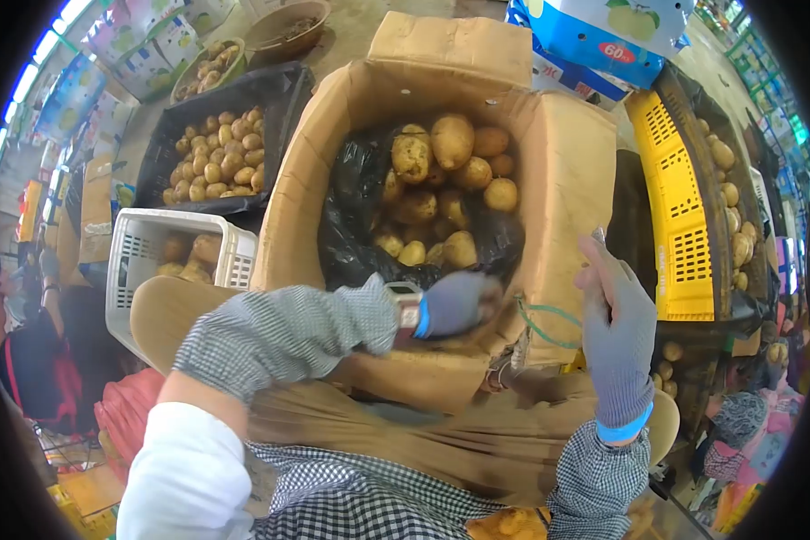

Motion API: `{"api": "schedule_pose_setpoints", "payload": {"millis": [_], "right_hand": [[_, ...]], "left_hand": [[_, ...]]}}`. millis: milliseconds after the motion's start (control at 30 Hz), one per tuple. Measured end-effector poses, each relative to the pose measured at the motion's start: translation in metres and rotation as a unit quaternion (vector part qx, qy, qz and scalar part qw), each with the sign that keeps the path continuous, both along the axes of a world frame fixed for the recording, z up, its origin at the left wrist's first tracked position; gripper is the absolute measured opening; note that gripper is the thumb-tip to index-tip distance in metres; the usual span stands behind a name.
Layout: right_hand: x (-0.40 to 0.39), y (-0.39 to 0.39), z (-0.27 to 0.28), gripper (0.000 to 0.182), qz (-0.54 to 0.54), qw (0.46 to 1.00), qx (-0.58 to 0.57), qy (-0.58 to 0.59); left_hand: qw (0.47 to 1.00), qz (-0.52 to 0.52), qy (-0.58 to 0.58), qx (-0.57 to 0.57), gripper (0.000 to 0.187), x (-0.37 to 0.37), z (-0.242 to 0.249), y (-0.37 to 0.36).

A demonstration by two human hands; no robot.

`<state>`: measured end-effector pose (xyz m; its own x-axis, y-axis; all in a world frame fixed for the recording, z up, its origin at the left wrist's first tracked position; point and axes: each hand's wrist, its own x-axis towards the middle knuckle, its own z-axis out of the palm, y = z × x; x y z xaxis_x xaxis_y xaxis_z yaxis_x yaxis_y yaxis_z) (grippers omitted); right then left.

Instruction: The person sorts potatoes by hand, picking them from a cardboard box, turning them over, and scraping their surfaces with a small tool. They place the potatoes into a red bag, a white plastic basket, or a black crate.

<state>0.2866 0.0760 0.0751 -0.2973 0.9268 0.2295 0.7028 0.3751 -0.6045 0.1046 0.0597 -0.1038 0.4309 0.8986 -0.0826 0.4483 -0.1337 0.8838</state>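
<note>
1. Sitting in the cardboard box (562,198), the potatoes (453,209) are heaped on black plastic (346,207), just past the left hand as seen from the wearer. The heap runs roughly away from the body; single potatoes point all sorts of ways, so no shared long axis.
2. Left hand (459,304) is the nearer one by a good bit: gloved, over the near edge of the box, with the closest spuds just ahead and a little to its left. Fingers look curled, but it's blurry, so I can't tell if it's got anything.
3. Right hand (619,333), also gloved, is outside the box, off its right side. Fingers are fairly straight and close together, pointing away from the body. Something small and shiny shows by the fingertips; can't say what, or whether it's gripped. A green cord (549,309) loops between that hand and the box.
4. Box is right up against the wearer's lap (378,441); can't see what's under it.
5. Around it: white basket (243,256) and black-lined crate (279,108) to the left, yellow crate (679,216) to the right, blue carton (594,27) beyond, bare-looking floor (346,40) at the far end.
</note>
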Motion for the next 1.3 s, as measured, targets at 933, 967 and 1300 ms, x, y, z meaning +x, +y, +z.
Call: {"api": "schedule_pose_setpoints", "payload": {"millis": [933,967,1300], "right_hand": [[-0.006,-0.005,-0.008,0.032,0.032,0.999,0.020,-0.006],[-0.007,-0.005,-0.007,0.032,0.031,0.999,0.023,-0.001],[-0.006,-0.012,0.005,0.031,0.012,1.000,-0.012,-0.004]], "left_hand": [[0.931,-0.016,0.231,0.282,0.070,0.021,-0.039,0.098],[0.942,-0.005,0.240,0.235,0.068,0.025,-0.039,0.100],[0.981,0.195,-0.018,-0.018,0.059,-0.049,-0.053,0.089]]}}
